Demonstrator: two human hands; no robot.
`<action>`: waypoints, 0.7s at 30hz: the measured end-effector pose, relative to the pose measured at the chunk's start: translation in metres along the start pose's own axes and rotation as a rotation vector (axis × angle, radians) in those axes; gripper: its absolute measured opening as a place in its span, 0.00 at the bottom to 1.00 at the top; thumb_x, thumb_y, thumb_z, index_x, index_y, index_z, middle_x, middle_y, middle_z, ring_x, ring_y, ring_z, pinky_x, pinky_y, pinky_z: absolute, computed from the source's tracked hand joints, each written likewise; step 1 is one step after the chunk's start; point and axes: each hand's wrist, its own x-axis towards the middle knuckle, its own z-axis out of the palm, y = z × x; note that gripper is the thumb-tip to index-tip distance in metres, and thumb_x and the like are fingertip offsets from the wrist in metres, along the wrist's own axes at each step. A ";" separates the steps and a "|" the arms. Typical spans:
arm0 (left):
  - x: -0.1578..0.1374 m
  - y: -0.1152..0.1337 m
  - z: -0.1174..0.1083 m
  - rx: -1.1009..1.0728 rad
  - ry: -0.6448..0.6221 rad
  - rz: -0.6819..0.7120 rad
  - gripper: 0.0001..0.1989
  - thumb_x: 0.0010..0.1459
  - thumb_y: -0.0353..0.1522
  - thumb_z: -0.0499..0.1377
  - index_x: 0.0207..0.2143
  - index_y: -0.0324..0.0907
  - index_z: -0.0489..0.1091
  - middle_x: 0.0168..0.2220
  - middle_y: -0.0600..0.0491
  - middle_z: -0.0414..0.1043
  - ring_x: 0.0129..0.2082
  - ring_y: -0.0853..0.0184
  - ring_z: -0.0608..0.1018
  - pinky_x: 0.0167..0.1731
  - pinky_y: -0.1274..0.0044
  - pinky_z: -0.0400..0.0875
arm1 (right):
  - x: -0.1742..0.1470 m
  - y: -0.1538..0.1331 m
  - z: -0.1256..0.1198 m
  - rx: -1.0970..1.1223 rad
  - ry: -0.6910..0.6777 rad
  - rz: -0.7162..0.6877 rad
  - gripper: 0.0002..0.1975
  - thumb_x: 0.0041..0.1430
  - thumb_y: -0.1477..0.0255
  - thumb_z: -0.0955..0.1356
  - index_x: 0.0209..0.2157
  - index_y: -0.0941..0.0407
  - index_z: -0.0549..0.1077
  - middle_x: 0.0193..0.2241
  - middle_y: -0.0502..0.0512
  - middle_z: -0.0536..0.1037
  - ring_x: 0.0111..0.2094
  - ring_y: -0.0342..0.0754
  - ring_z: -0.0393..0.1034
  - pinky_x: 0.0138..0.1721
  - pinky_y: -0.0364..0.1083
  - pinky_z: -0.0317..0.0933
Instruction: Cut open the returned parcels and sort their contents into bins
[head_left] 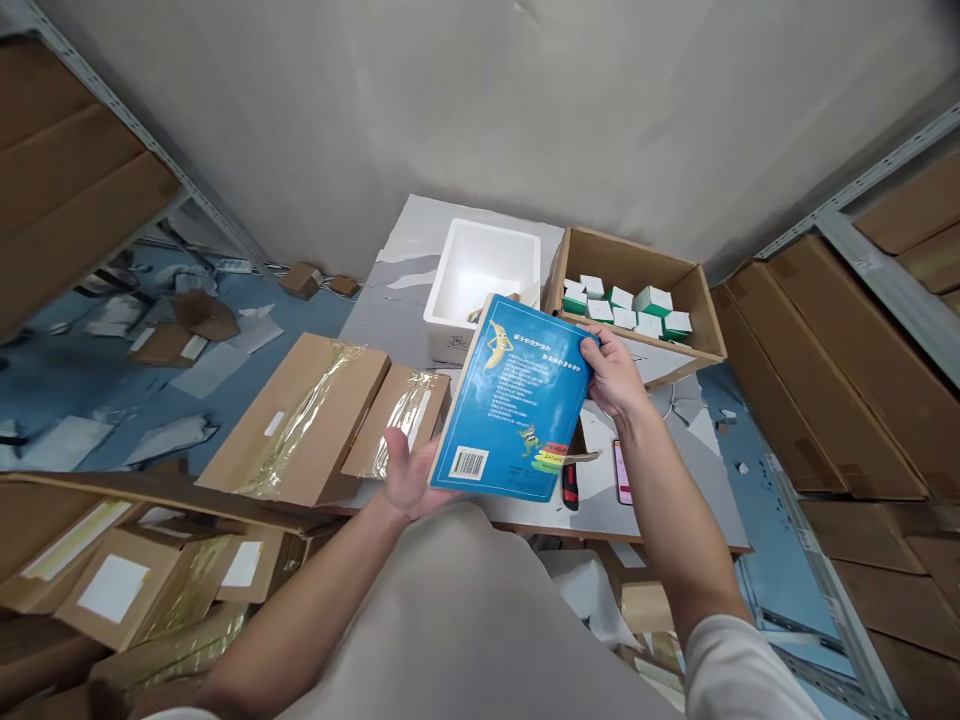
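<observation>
A blue picture book (510,405) is held tilted above the table, its back cover facing me, with a barcode and a cartoon banana on it. My right hand (616,372) grips its upper right edge, thumb on the cover. At the lower left corner is my left hand (409,475), palm up with the thumb spread away; its other fingers are partly hidden at the book's edge. Behind the book stands a white foam box (484,262), with something colourful inside that the book partly covers.
An open carton (637,250) at the back right holds several green-and-white small boxes (652,300). Taped cartons (300,415) sit on the left. A red-and-black tool handle (571,485) and a phone (622,472) lie on the table (390,285). Shelves with cartons (855,370) flank both sides.
</observation>
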 end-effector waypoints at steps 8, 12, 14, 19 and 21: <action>0.000 -0.023 -0.025 0.230 0.188 -0.066 0.27 0.53 0.45 0.61 0.53 0.44 0.65 0.44 0.47 0.75 0.35 0.63 0.78 0.30 0.76 0.72 | 0.009 0.007 -0.006 -0.173 0.016 -0.050 0.17 0.48 0.56 0.71 0.32 0.53 0.68 0.24 0.44 0.69 0.23 0.40 0.62 0.24 0.40 0.58; 0.004 -0.030 -0.027 0.195 0.293 0.006 0.29 0.53 0.46 0.61 0.55 0.46 0.63 0.40 0.50 0.76 0.29 0.68 0.77 0.24 0.80 0.70 | 0.008 0.006 -0.012 -0.173 0.023 -0.062 0.18 0.46 0.55 0.72 0.33 0.52 0.68 0.23 0.44 0.70 0.23 0.42 0.64 0.25 0.41 0.60; 0.007 -0.031 -0.027 0.139 0.356 0.044 0.30 0.52 0.46 0.62 0.56 0.47 0.62 0.38 0.52 0.77 0.27 0.69 0.76 0.25 0.79 0.71 | 0.006 0.001 -0.014 -0.132 0.015 -0.046 0.19 0.47 0.53 0.71 0.34 0.52 0.69 0.23 0.46 0.71 0.23 0.43 0.66 0.24 0.43 0.62; 0.016 -0.029 -0.013 -0.102 0.296 0.007 0.27 0.49 0.43 0.65 0.52 0.47 0.68 0.39 0.52 0.77 0.33 0.68 0.78 0.33 0.76 0.73 | 0.001 -0.001 0.000 0.039 -0.051 -0.011 0.25 0.47 0.48 0.68 0.41 0.51 0.71 0.34 0.53 0.78 0.36 0.52 0.74 0.32 0.50 0.68; 0.019 -0.029 -0.003 -0.127 0.228 -0.063 0.25 0.48 0.42 0.66 0.49 0.46 0.71 0.36 0.51 0.77 0.32 0.66 0.78 0.33 0.76 0.74 | 0.001 0.005 0.012 0.090 -0.116 0.030 0.28 0.42 0.52 0.73 0.44 0.49 0.70 0.38 0.52 0.78 0.38 0.52 0.74 0.33 0.50 0.69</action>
